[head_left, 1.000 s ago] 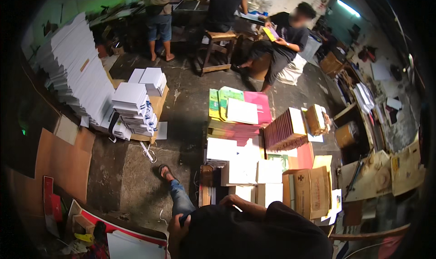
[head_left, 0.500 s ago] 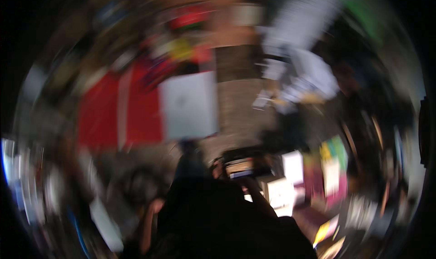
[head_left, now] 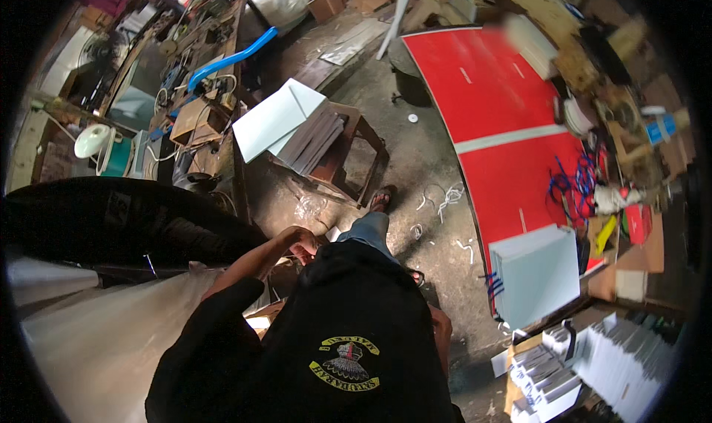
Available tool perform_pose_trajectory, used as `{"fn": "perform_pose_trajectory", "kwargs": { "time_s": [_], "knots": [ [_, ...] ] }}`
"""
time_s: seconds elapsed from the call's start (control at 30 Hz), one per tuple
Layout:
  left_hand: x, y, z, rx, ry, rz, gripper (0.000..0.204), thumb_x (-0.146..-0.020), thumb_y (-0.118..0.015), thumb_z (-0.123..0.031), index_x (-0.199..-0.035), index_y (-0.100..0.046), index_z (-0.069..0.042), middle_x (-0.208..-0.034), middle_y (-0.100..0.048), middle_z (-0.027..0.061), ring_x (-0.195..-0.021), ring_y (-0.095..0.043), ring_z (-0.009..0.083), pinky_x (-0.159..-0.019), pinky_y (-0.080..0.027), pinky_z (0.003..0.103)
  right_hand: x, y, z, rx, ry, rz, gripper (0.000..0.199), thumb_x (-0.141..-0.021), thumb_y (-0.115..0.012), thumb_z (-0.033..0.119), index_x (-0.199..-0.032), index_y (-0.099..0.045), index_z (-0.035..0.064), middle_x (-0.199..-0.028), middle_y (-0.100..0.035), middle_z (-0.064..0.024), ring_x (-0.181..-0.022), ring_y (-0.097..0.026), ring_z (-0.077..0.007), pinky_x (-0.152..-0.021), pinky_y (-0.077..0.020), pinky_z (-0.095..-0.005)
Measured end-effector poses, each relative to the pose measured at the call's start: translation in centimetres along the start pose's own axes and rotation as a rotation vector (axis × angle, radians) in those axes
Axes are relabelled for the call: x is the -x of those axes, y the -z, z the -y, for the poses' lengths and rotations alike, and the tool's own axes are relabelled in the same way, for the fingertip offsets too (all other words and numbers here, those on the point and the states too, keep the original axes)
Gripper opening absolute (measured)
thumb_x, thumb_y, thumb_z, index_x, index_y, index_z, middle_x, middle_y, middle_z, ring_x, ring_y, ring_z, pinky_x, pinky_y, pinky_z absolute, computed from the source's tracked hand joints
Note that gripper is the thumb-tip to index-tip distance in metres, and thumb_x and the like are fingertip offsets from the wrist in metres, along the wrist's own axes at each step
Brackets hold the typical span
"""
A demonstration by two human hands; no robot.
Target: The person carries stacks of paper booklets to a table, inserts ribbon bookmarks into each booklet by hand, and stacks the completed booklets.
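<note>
My left hand (head_left: 302, 243) is beside my waist at the hem of the black shirt (head_left: 326, 274), its fingers curled inward; whatever may be in them is hidden. Only a strip of my right hand (head_left: 441, 326) shows along my right side, with its fingers out of sight behind the shirt. Ahead of my left hand stands a wooden stool (head_left: 366, 152) bearing white boards (head_left: 278, 115) and a stack of grey-brown sheets (head_left: 315, 142). On the right, a red-topped table (head_left: 475, 89) carries a pile of pale boards (head_left: 535, 274) near its close end.
Blue cords (head_left: 575, 178) and a yellow-handled tool (head_left: 606, 234) lie at the red table's far side. White paper stacks (head_left: 615, 364) fill the lower right. A cluttered workbench (head_left: 215, 141) with a blue bar (head_left: 233, 58) runs along the left. White scraps (head_left: 451, 197) litter the floor.
The view has swung left: the red table and pale boards now sit at the right, and the stool and workbench have come in. Strong blur has cleared.
</note>
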State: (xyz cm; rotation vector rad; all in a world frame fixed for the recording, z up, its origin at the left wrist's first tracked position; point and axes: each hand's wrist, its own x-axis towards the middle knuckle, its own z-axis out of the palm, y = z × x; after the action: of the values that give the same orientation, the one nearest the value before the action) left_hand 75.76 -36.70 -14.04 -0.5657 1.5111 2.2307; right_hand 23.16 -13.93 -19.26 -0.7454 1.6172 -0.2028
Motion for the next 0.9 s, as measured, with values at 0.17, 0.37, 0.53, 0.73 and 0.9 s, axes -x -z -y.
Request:
{"fn": "perform_pose_trajectory", "kwargs": {
  "time_s": [0.17, 0.37, 0.53, 0.73, 0.9],
  "knots": [
    [2.4, 2.3, 1.7, 0.770, 0.342, -0.913, 0.037, -0.098, -0.053, -0.032, -0.119, -0.056, -0.002, -0.108, -0.066, 0.0182, -0.093, -0.066, 0.0310, -0.082, -0.057, 0.045, -2.6, 1.4, 7.2, 0.194, 0.026, 0.089, 0.043, -0.092, -0.056, 0.042, -0.107, -0.064, 0.0018, -0.084, -0.065, -0.0093, -0.077, -0.062, -0.0202, -0.070, -0.0491, -0.0341],
    [14.6, 7.9, 1.0, 1.522, -0.498, -1.851, 0.126, -0.068, -0.039, -0.094, -0.139, -0.037, 0.010, -0.144, -0.037, 0.0302, -0.132, -0.036, 0.0411, -0.109, -0.030, 0.051, -10.2, 0.2, 26.0, 0.397, 0.162, 0.019, 0.051, -0.092, -0.056, 0.046, -0.112, -0.065, 0.0001, -0.088, -0.067, -0.0108, -0.079, -0.064, -0.0198, -0.072, -0.0499, -0.0330],
    [19.5, 11.1, -3.3, 1.459, -0.644, -1.579, 0.134, -0.060, -0.039, -0.098, -0.146, -0.031, 0.005, -0.151, -0.032, 0.0214, -0.140, -0.025, 0.0406, -0.114, -0.016, 0.056, -15.0, -3.1, 46.1, 0.356, 0.531, -0.128, 0.053, -0.095, -0.056, 0.047, -0.119, -0.062, 0.0002, -0.098, -0.069, -0.0151, -0.094, -0.067, -0.0216, -0.084, -0.0503, -0.0327],
    [19.5, 15.4, -3.1, 1.221, -0.599, -1.705, 0.090, -0.082, -0.050, -0.076, -0.139, -0.045, -0.008, -0.125, -0.059, 0.0133, -0.106, -0.062, 0.0282, -0.083, -0.052, 0.049, -22.1, -14.0, 63.5, 0.230, 0.674, 0.163, 0.065, -0.090, -0.062, 0.049, -0.131, -0.052, -0.0012, -0.125, -0.060, -0.0158, -0.116, -0.057, -0.0235, -0.092, -0.0464, -0.0339],
    [14.5, 15.7, -7.9, 1.180, -0.563, -1.634, 0.075, -0.091, -0.053, -0.060, -0.140, -0.043, -0.003, -0.131, -0.055, 0.0131, -0.109, -0.059, 0.0287, -0.094, -0.047, 0.044, -23.9, -19.7, 67.4, 0.375, 0.533, 0.254, 0.101, -0.076, -0.062, 0.073, -0.141, -0.043, -0.0021, -0.142, -0.046, -0.0249, -0.130, -0.047, -0.0345, -0.108, -0.0377, -0.0401]
  ]
}}
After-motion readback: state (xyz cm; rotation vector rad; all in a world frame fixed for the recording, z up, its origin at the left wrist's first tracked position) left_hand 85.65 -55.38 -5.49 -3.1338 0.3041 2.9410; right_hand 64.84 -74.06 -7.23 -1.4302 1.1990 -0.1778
